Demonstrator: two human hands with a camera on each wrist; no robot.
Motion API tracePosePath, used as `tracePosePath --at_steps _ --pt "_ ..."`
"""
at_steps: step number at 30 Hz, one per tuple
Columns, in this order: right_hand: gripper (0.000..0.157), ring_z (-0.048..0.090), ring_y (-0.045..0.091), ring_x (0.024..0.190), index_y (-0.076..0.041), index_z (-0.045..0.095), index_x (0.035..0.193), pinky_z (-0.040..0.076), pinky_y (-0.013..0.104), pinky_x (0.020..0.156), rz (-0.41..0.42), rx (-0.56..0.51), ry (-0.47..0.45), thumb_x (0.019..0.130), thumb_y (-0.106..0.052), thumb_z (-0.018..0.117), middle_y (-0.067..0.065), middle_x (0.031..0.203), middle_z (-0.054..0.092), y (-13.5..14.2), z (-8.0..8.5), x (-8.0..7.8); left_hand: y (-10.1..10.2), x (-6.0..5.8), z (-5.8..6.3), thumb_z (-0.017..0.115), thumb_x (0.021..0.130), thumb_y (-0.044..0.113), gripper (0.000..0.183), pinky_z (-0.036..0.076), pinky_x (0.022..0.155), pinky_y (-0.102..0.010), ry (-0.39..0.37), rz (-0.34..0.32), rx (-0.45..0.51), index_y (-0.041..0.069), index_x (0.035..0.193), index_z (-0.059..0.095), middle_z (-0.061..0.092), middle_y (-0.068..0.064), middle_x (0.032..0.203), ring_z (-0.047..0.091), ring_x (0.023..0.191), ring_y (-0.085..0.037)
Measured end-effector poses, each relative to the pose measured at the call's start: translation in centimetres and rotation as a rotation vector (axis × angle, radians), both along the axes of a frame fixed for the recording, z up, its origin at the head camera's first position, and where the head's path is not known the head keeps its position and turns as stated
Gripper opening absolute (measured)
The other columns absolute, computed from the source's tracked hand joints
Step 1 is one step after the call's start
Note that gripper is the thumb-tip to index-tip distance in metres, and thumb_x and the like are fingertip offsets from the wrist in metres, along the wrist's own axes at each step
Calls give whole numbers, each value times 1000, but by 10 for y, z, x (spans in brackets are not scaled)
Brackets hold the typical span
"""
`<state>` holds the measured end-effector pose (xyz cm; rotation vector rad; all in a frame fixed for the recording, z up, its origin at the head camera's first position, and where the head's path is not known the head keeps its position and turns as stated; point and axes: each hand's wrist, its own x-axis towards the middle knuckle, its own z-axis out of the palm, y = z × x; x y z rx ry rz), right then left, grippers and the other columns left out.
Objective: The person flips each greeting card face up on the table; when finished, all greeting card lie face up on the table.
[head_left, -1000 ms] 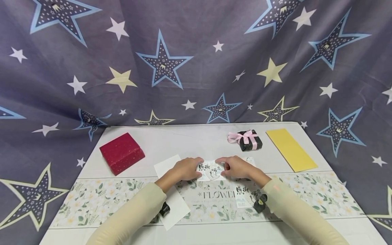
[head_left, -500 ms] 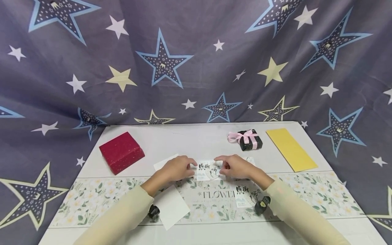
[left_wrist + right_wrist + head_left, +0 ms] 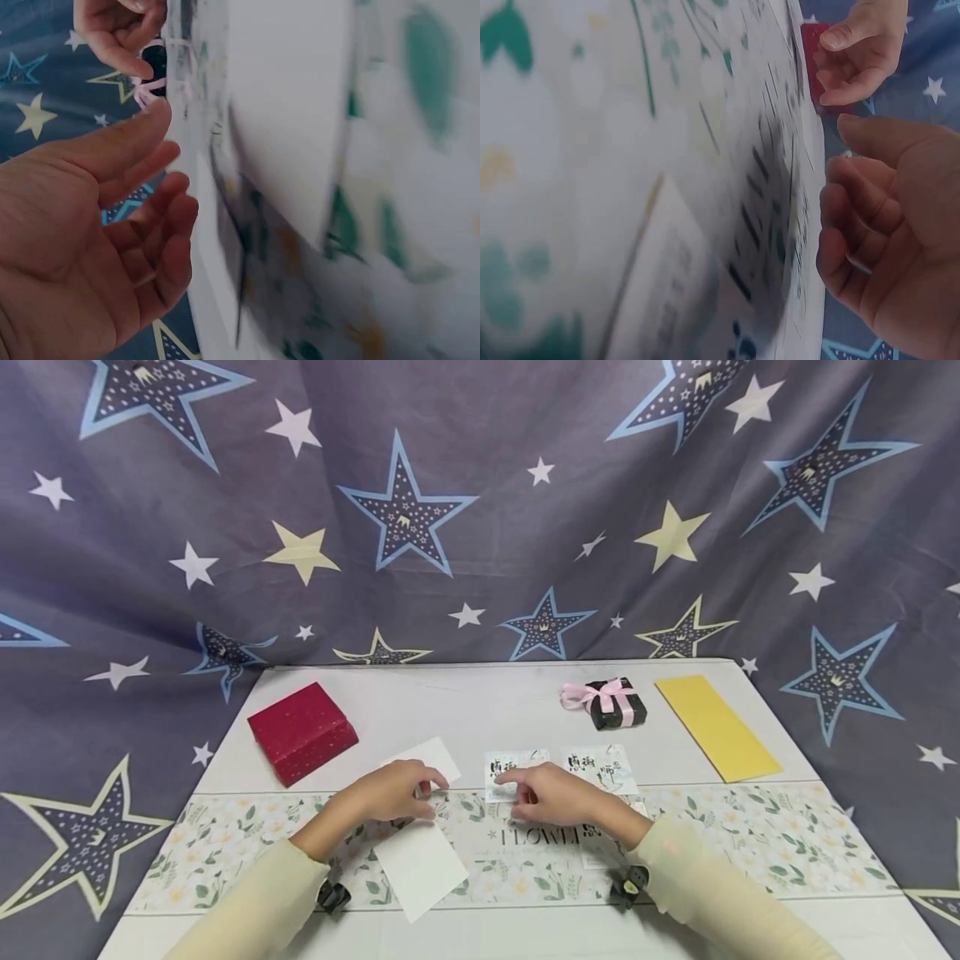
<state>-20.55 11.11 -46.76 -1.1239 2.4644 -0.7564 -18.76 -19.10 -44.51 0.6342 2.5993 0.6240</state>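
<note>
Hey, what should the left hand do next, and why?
I'd maybe lower the left hand and pinch the nearer white card. The hand holds nothing and hovers close by, and this card lies apart from the printed cards by the right hand.

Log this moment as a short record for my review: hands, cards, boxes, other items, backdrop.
Left hand: holds nothing; nearest the two blank white cards
Right hand: holds nothing; partly hides the leftmost of three printed cards in the head view
Boxes: red box, far left; black box with pink ribbon, far right
Other item: flat yellow piece, right of the black box
Backdrop: star-patterned cloth
</note>
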Motion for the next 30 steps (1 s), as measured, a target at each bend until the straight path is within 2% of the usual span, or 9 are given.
tracePosePath --at_steps 5,12,19,23,26,30 --pt "52 51 -4 62 -9 58 142 48 19 70 40 2 -18 93 -19 73 -18 72 60 -11 -4 9 -15 8 -8 86 82 19 47 46 76 -27 -1 -61 5 14 127 71 61 1 98 51 83 -12" --pt "51 46 -5 58 -12 61 140 45 16 67 88 -13 -15 92 -22 75 -17 68 56 -27 -13 20 -30 17 -8 89 78 20 59 44 76 -28 -35 -62 15 14 132 67 58 1 99 49 85 -12" --pt "47 45 -7 58 -15 64 136 42 14 68 124 32 18 91 -24 76 -19 67 53 -41 -16 29 -38 24 -9 93 69 22 85 44 82 -29 -109 -81 -25 19 145 56 55 5 110 50 93 -12" --pt "47 45 -7 59 -17 64 136 41 14 68 133 55 31 92 -27 76 -19 68 53 -48 -15 35 -38 27 -9 93 68 23 92 44 76 -25 -79 -98 -82 24 150 52 53 7 107 49 85 -8" --pt "47 45 -6 60 -18 65 136 40 14 68 137 76 53 92 -29 76 -19 69 54 -52 -14 38 -37 28 -10 93 70 22 89 43 68 -24 -52 -108 -97 25 150 52 52 7 102 47 77 -8" --pt "46 45 -5 65 -18 66 134 39 15 69 135 93 94 91 -30 77 -18 74 55 -55 -13 41 -39 29 -11 91 73 22 82 42 66 -24 -35 -105 -90 26 146 56 51 7 103 46 74 -7"
